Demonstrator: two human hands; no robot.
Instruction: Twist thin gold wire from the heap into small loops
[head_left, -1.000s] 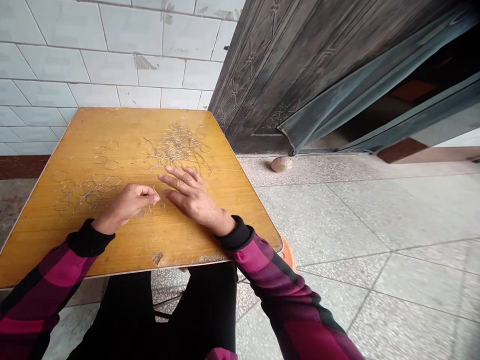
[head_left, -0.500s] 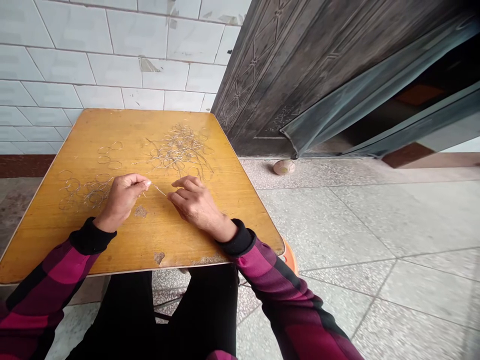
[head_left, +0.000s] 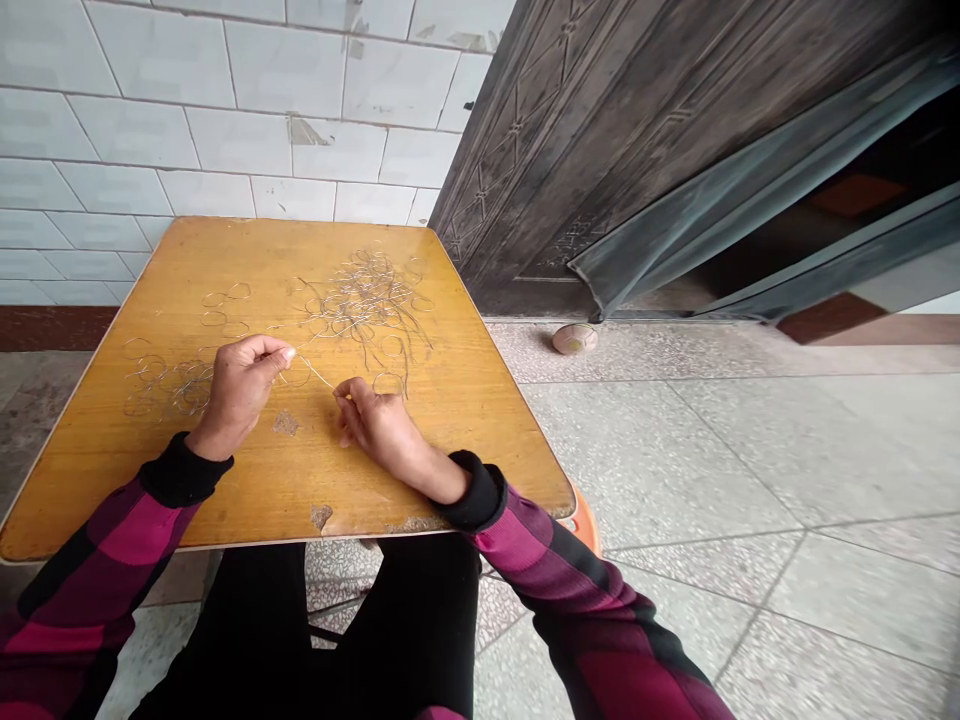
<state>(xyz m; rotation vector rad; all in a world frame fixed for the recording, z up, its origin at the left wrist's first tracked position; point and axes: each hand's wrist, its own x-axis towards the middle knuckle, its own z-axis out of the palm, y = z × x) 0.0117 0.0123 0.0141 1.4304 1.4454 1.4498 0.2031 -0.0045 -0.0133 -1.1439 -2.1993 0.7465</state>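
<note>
A thin wire piece (head_left: 316,373) stretches between my two hands above a worn yellow wooden table (head_left: 247,480). My left hand (head_left: 241,385) pinches its left end with thumb and forefinger. My right hand (head_left: 375,425) is curled closed on its right end. A tangled heap of wire pieces and loops (head_left: 360,300) lies just beyond my hands. A second spread of wire loops (head_left: 165,385) lies at the left, beside my left hand. A few separate loops (head_left: 225,308) sit further back on the left.
The table stands against a white tiled wall (head_left: 225,120). A dark metal door (head_left: 615,150) is at the right. A small round ball (head_left: 574,339) lies on the speckled floor by the door. An orange stool edge (head_left: 585,515) shows under the table's right corner.
My right hand went from lying flat and open on the table to closed on the wire. My left hand lifted slightly and the wire is now drawn out between both hands.
</note>
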